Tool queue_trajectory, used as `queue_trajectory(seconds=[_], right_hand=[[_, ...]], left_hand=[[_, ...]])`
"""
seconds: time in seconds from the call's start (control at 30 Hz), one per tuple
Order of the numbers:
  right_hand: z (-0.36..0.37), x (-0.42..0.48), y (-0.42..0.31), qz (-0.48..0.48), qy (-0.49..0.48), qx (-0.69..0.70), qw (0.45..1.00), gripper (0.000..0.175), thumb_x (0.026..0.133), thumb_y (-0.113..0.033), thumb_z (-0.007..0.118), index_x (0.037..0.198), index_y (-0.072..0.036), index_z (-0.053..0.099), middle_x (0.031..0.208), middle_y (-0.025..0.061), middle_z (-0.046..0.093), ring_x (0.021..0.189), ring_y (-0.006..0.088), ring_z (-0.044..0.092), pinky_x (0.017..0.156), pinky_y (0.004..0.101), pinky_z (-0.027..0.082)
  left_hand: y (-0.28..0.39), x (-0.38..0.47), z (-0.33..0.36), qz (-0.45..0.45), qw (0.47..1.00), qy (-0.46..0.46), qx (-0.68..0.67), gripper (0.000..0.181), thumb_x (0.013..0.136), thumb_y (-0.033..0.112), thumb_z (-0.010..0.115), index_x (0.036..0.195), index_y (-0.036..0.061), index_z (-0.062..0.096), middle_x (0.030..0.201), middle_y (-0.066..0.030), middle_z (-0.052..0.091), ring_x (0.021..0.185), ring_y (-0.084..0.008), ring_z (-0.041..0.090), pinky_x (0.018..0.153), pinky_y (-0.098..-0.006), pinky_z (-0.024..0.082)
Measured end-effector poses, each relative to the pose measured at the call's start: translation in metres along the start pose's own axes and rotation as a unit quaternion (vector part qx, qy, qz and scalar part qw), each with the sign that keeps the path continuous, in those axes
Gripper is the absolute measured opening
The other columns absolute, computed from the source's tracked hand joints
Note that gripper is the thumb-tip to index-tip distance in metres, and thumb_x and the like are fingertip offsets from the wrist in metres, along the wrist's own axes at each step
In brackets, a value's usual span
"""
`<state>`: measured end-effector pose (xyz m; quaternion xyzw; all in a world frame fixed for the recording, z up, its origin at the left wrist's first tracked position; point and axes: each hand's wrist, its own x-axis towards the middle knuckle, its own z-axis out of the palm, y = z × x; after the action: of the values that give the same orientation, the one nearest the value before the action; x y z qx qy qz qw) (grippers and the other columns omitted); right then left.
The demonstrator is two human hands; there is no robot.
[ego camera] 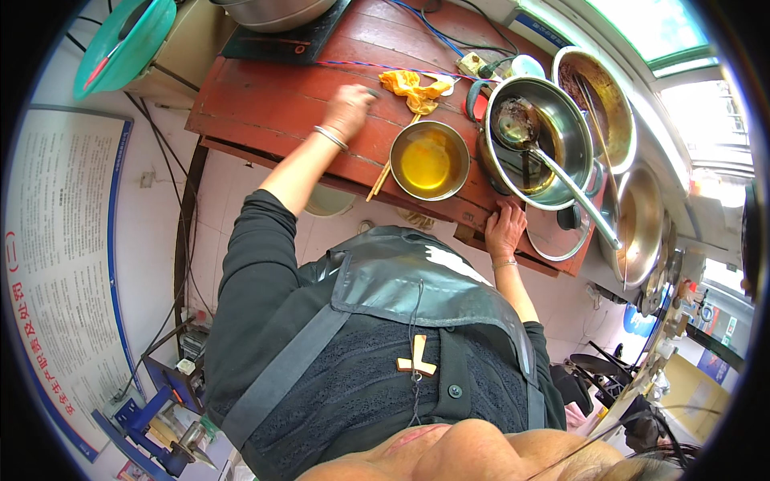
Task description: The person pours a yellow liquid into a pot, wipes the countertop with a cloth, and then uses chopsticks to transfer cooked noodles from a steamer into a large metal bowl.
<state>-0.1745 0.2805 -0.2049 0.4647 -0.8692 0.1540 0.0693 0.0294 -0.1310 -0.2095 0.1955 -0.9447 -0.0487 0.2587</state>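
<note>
My left hand [349,112] is curled just above the red wooden table [271,99]. A small dark thing shows at its fingertips; whether it is gripped is unclear. My right hand [506,229] rests on the table's front edge, holding nothing, beside a glass pot lid [550,240]. Between the hands sits a metal bowl [462,161] of clear yellow liquid. Wooden chopsticks [381,180] lie to its left, partly hidden by it. Behind them is a crumpled orange cloth or bag [415,87]. A deep steel pot [577,120] holds dark, oily liquid and a metal ladle [568,177].
An induction cooker [274,54] carries a metal pot [277,12]. Red-blue wires run across the table to a power strip [475,65]. Farther right are a residue-stained basin [622,129] with long chopsticks and another metal basin [640,222]. A teal basin [123,45] stands far left.
</note>
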Motion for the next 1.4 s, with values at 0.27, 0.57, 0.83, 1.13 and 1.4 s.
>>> queue_trajectory(seconds=[0.27, 0.57, 0.83, 1.13, 1.4], right_hand=[[0.002, -0.001, 0.0, 0.009, -0.008, 0.01, 1.0, 0.028, 0.082, -0.016, 0.055, 0.109, -0.01, 0.057, 0.114, 0.0136, 0.054, 0.107, 0.0325, 0.049, 0.094, 0.0449, 0.035], [0.0, -0.002, -0.001, 0.017, 0.001, 0.013, 1.0, 0.03, 0.081, -0.016, 0.056, 0.11, -0.01, 0.056, 0.113, 0.0138, 0.053, 0.108, 0.0326, 0.049, 0.094, 0.0447, 0.035], [-0.005, 0.002, -0.005, 0.017, 0.015, 0.028, 0.999, 0.028, 0.08, -0.014, 0.057, 0.108, -0.007, 0.057, 0.109, 0.0158, 0.056, 0.102, 0.0354, 0.051, 0.089, 0.0489, 0.038], [-0.007, -0.001, -0.006, 0.018, 0.033, 0.035, 0.999, 0.028, 0.08, -0.013, 0.057, 0.107, -0.007, 0.057, 0.108, 0.0145, 0.057, 0.102, 0.0348, 0.052, 0.088, 0.0471, 0.039], [-0.009, 0.004, -0.007, -0.001, 0.03, 0.036, 0.999, 0.028, 0.08, -0.012, 0.057, 0.107, -0.008, 0.057, 0.109, 0.0136, 0.056, 0.102, 0.0341, 0.052, 0.088, 0.0466, 0.039]], left_hand=[[-0.1, -0.026, 0.003, -0.247, 0.965, 0.009, 0.087, 0.018, 0.09, 0.02, 0.052, 0.088, 0.009, 0.066, 0.096, -0.0143, 0.062, 0.092, -0.0327, 0.059, 0.078, -0.0453, 0.05], [-0.012, 0.022, 0.013, -0.036, 0.999, -0.026, 0.025, 0.013, 0.085, 0.016, 0.055, 0.088, 0.0102, 0.067, 0.1, -0.0091, 0.063, 0.095, -0.0289, 0.059, 0.08, -0.041, 0.051], [-0.018, 0.027, 0.02, -0.129, 0.988, -0.056, 0.064, 0.017, 0.085, 0.014, 0.054, 0.092, 0.0115, 0.069, 0.099, -0.0113, 0.063, 0.092, -0.0334, 0.058, 0.079, -0.0435, 0.05], [-0.041, -0.004, -0.047, -0.338, 0.938, -0.074, -0.016, 0.02, 0.091, 0.019, 0.051, 0.085, 0.0077, 0.066, 0.092, -0.0121, 0.064, 0.087, -0.0376, 0.059, 0.073, -0.0476, 0.05], [-0.018, -0.006, -0.013, -0.063, 0.998, 0.021, 0.016, 0.015, 0.085, 0.013, 0.056, 0.09, 0.0123, 0.07, 0.093, -0.0098, 0.065, 0.089, -0.0337, 0.061, 0.075, -0.0427, 0.052]])
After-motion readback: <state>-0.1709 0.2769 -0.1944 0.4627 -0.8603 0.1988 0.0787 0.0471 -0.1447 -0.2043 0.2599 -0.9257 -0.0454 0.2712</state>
